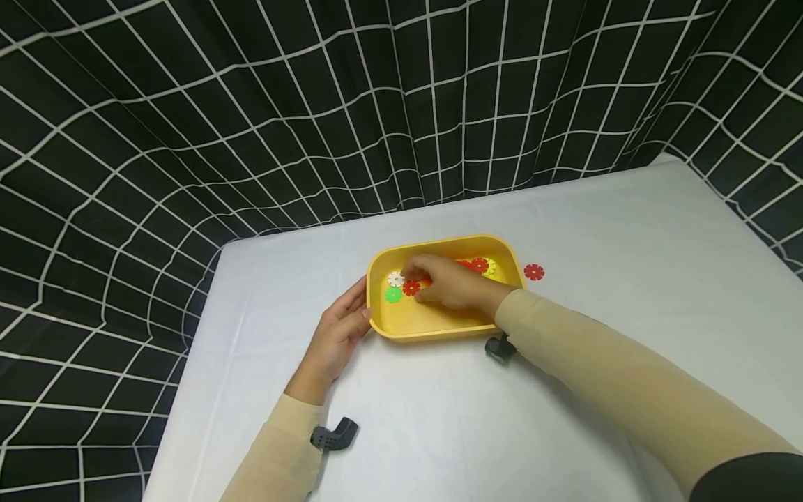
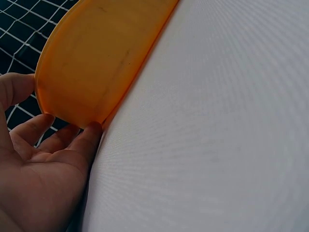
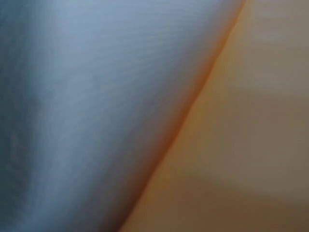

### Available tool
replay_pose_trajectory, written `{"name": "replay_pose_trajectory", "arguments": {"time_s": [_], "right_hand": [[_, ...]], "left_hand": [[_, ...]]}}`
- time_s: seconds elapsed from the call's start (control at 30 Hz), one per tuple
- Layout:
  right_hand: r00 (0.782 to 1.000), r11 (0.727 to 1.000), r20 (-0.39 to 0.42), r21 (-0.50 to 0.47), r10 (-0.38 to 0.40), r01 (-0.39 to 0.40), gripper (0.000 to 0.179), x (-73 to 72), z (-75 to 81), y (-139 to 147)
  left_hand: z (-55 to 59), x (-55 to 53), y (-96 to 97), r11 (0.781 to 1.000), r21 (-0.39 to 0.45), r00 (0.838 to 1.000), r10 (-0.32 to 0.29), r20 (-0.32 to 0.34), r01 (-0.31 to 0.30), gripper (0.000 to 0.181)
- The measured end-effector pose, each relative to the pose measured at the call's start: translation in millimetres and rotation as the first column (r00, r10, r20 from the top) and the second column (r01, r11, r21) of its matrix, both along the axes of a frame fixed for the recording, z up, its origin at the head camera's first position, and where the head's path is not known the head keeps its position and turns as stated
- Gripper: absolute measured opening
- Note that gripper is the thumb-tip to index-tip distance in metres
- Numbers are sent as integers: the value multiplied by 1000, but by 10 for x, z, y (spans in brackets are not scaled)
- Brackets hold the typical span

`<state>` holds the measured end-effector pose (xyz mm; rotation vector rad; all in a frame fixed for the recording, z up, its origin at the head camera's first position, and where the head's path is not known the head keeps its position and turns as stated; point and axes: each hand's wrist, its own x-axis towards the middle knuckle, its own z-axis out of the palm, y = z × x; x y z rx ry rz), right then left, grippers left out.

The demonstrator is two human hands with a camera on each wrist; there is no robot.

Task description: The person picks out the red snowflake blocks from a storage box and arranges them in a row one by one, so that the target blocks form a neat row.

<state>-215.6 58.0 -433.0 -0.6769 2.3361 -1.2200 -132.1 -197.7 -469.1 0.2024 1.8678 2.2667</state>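
A yellow plastic tray (image 1: 401, 324) stands on the white-covered table, with several small notched discs inside. My left hand (image 1: 335, 338) holds its left end, thumb (image 2: 19, 89) at the rim and fingertips against the outer wall. Reaching over the tray's right side, my right hand (image 1: 454, 282) is inside it with thumb and index finger apart. Just by those fingertips lie a red disc (image 1: 411, 288), a white disc (image 1: 395, 279) and a green disc (image 1: 393, 295). The right wrist view is blurred and shows the tray's edge (image 3: 178, 130), no hand.
More red discs (image 1: 479, 265) and a yellow disc (image 1: 491, 267) lie at the tray's far right. Outside, a single red disc (image 1: 534, 272) rests on the white cloth (image 1: 426, 418). A black curtain with white grid lines (image 1: 351, 104) hangs behind the table.
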Motion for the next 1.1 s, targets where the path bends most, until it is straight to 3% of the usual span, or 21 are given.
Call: {"name": "replay_pose_trajectory", "arguments": {"time_s": [0.3, 1.1], "right_hand": [[993, 997, -114, 74, 14, -5, 29, -13, -40, -27], [990, 998, -138, 53, 23, -16, 30, 27, -21, -23]], "left_hand": [[2, -5, 4, 1000, -5, 1000, -3, 3, 3, 61], [-1, 2, 0, 1000, -7, 1000, -6, 4, 6, 61]]}}
